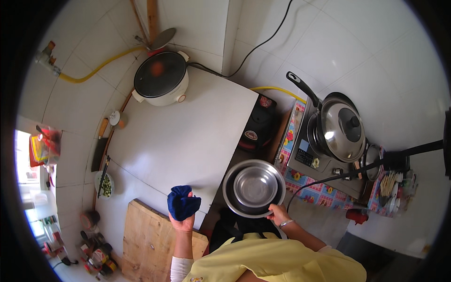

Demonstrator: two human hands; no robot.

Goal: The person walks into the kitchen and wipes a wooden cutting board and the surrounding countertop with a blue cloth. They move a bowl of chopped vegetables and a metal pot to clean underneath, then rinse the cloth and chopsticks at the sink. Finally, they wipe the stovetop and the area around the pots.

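A bunched dark blue cloth is in my left hand, raised over the near edge of the white countertop. My right hand grips the rim of a wide stainless steel basin at its lower right. Inside that basin sits a smaller steel bowl, which looks empty. The basin is in front of my body, between the countertop and the stove. My left palm is mostly hidden by the cloth.
On the white countertop stand an electric pot with a glass lid and a bowl of chopped greens with chopsticks across it. A cleaver leans by the wall. Nearby are a wooden cutting board and a lidded wok on a stove.
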